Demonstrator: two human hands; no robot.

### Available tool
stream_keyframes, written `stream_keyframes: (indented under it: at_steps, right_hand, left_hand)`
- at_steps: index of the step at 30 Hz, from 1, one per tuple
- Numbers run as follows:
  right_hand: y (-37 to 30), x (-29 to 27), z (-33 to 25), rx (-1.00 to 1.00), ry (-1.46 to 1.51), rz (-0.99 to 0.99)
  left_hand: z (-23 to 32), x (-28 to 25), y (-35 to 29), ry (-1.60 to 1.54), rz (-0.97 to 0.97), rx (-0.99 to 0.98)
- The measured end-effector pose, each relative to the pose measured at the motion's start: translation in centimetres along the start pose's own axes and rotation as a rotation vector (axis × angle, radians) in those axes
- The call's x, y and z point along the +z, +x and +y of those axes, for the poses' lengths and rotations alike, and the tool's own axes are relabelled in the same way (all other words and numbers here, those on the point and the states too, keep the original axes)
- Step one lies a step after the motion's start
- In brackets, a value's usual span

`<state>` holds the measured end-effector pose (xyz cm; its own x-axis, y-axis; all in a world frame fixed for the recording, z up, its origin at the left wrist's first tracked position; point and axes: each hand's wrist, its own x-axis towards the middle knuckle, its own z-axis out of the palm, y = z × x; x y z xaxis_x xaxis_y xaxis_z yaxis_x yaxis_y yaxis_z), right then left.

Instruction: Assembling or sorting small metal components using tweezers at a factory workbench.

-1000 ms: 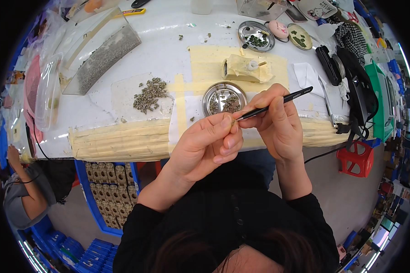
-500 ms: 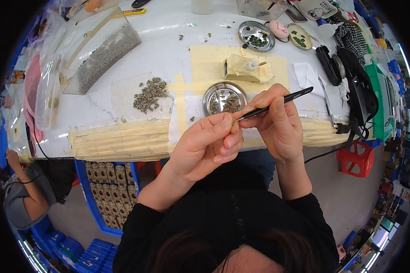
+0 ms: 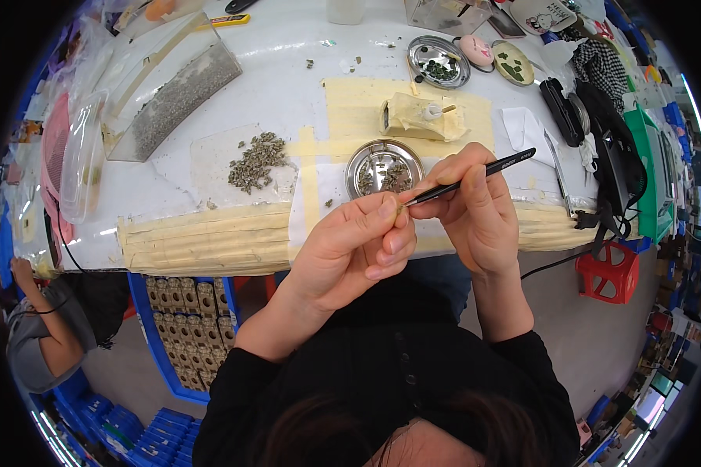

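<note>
Over the near edge of the table, my left hand [image 3: 350, 245] is closed in a pinch on a tiny greenish-brown piece [image 3: 401, 209], too small to make out well. My right hand [image 3: 479, 210] grips slim black tweezers [image 3: 491, 169], their back end pointing up to the far right. The tip of the tweezers meets the piece at my left fingertips. Just beyond my hands sits a round metal dish [image 3: 354, 161] with small grey-green parts in it, partly covered by my fingers. A loose pile of similar parts [image 3: 255, 162] lies to its left on a clear sheet.
A clear bin [image 3: 125, 134] of grey granules stands at the left. Beyond the dish is a tape-wrapped block [image 3: 405, 117] with a small stick. Farther right are a dish of dark green bits [image 3: 417, 56] and a black case [image 3: 561, 113]. Another person's arm [image 3: 51, 323] shows at lower left.
</note>
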<state>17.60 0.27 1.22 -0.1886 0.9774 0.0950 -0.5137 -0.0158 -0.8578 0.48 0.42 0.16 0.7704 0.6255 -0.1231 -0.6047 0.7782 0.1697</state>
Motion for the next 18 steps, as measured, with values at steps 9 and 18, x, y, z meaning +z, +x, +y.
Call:
stream_keyframes:
  at_steps: [9,18]
  right_hand:
    - [0.06,0.0,-0.1,-0.001,-0.011,-0.008]
    - [0.12,0.04,-0.18,-0.005,0.006,-0.01]
  left_hand:
    - [0.09,0.36,0.05,-0.008,-0.006,0.001]
    - [0.2,0.63,0.08,0.033,0.012,0.004]
